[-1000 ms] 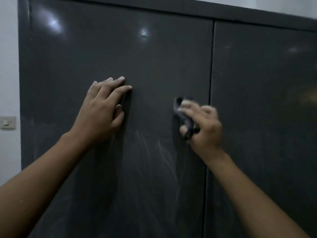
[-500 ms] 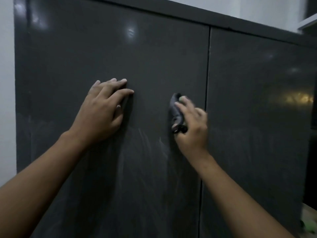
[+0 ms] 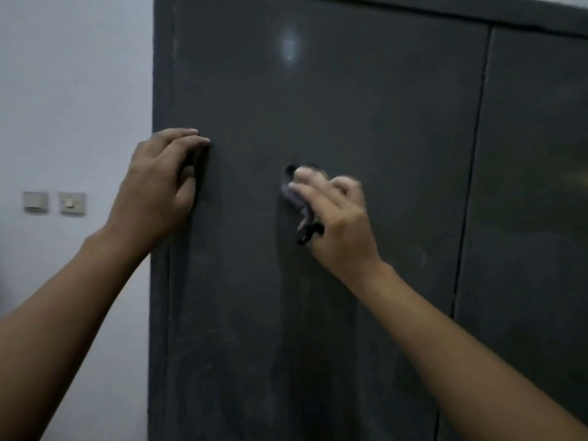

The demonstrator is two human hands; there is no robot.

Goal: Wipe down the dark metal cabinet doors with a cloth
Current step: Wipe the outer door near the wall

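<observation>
Now cloth [image 3: 297, 202] farther from seam [image 3: 473, 154]

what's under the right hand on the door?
A dark crumpled cloth, held against the left cabinet door by the right hand. Only its left edge shows; the rest is covered by the fingers.

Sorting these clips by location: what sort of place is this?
Probably an indoor room, maybe a storeroom or office: a dark metal cabinet beside a plain pale wall with two switches. The right hand holds a cloth against it.
</observation>
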